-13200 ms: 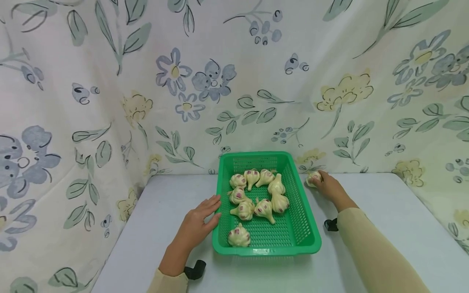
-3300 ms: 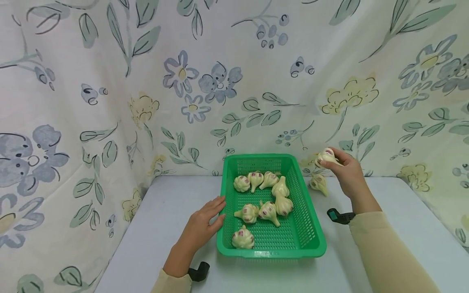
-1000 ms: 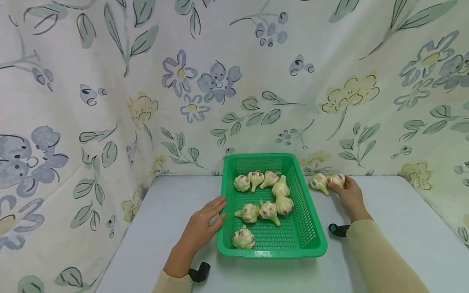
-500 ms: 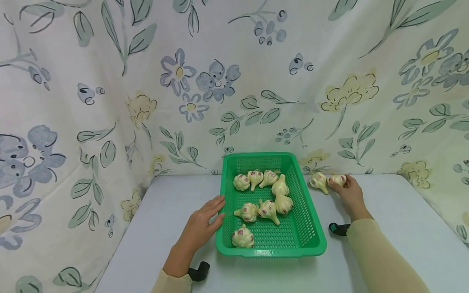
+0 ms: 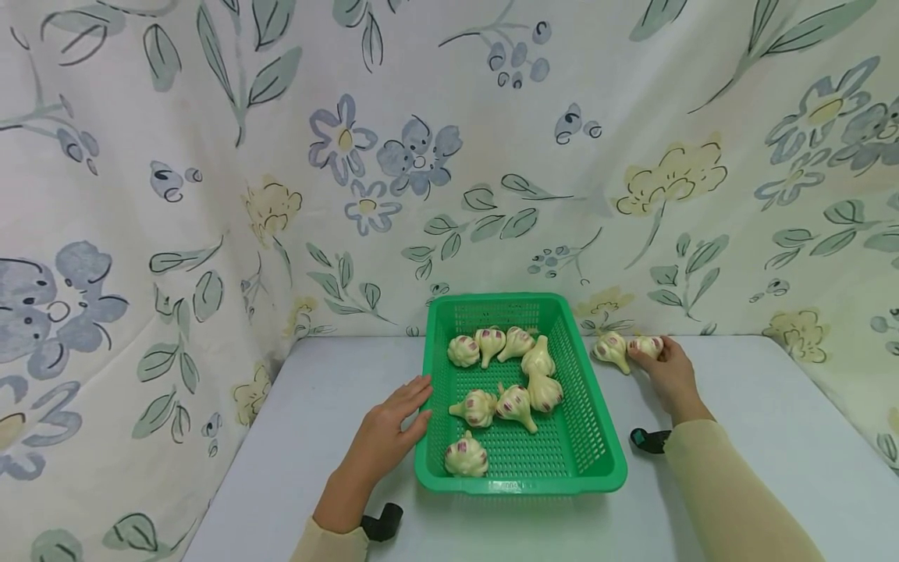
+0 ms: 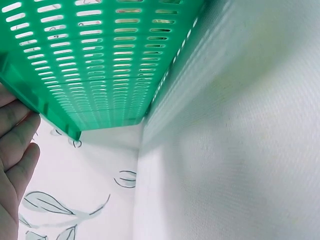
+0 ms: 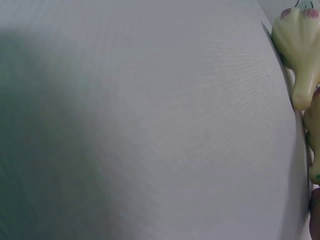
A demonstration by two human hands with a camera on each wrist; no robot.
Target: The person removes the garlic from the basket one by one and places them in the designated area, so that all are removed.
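In the head view my right hand (image 5: pixel 674 381) grips a garlic bulb (image 5: pixel 644 346) on the table, right of the green plastic basket (image 5: pixel 520 485). Close on its left lies another garlic bulb (image 5: pixel 610 350), stem toward me; the right wrist view shows that bulb (image 7: pixel 300 45) at its right edge. My left hand (image 5: pixel 386 429) rests with extended fingers against the basket's left rim. From the left wrist, the fingers (image 6: pixel 17 135) show beside the basket's slotted wall (image 6: pixel 100 65). Several garlic bulbs (image 5: pixel 515 406) lie inside the basket, one alone (image 5: pixel 467 456) in its near left corner.
The white table (image 5: pixel 316 406) runs back to a floral curtain (image 5: pixel 492 140) behind the basket. Black wrist-worn devices show below the left wrist (image 5: pixel 382 521) and beside the right sleeve (image 5: pixel 649 441).
Earlier my right hand was at one bulb on the table. Later it held another in the air, a bulb gone from the basket's left side, then lowered it beside the first. My left hand stayed.
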